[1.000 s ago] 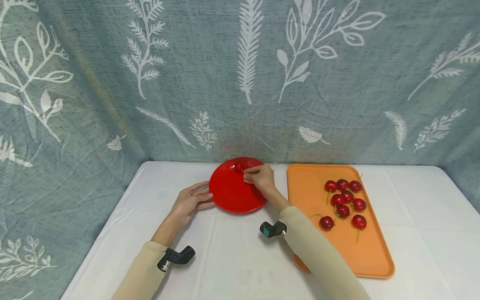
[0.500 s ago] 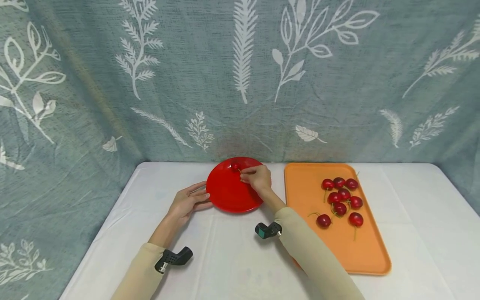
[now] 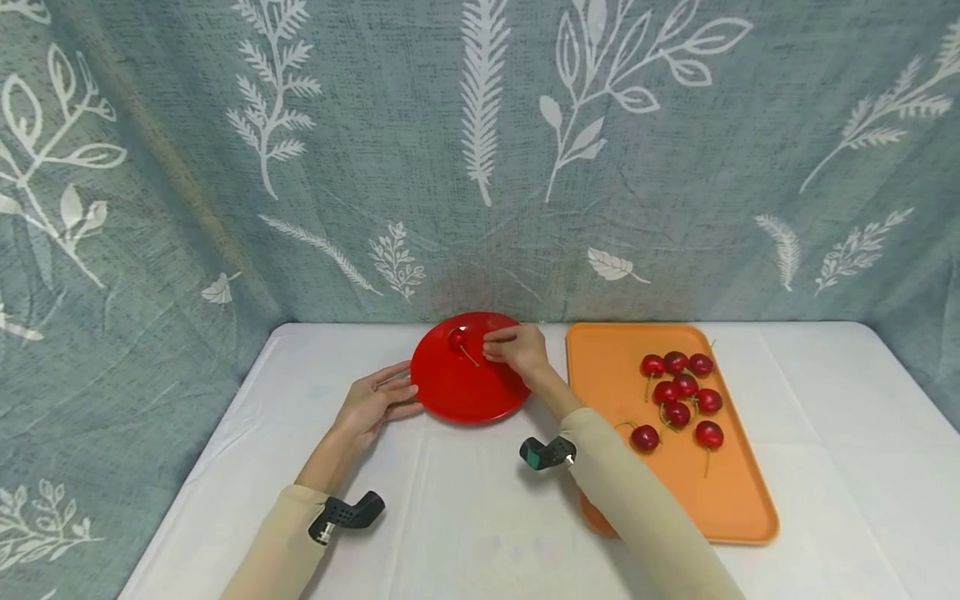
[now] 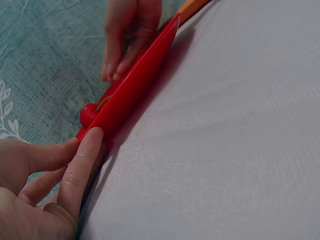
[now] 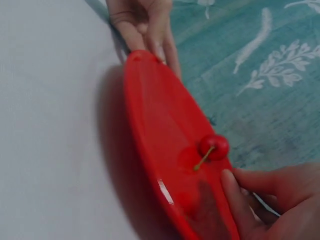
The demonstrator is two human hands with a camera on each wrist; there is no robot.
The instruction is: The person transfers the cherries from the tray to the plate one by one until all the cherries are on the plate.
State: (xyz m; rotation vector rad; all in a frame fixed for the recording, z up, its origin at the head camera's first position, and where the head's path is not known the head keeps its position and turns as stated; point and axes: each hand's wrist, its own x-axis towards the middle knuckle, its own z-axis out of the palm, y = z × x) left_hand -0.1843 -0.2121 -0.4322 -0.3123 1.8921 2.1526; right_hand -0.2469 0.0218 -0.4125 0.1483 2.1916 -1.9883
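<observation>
A red plate [image 3: 472, 392] lies on the white table. One cherry [image 3: 457, 338] with a thin stem sits on its far part, the stem pointing toward the near right. At the plate's left rim my left hand [image 3: 372, 408] grips the edge between thumb and fingers, as the left wrist view shows close up. My right hand [image 3: 522, 353] hovers over the plate's right side, fingertips near each other and holding nothing. In the right wrist view the cherry [image 5: 214, 147] rests apart from the right fingertips [image 5: 228, 181], its stem free.
To the right stands an orange tray [image 3: 727, 508] with several cherries [image 3: 677, 415] in its upper part, one cherry [image 3: 644, 438] lying apart at the left. My right forearm [image 3: 637, 500] crosses the tray's near left corner. A patterned grey-green cloth [image 3: 450, 167] hangs behind the table.
My right hand has let go of the cherry's stem and drawn back to the right. The cherry stays on the plate. My left hand keeps its place at the rim.
</observation>
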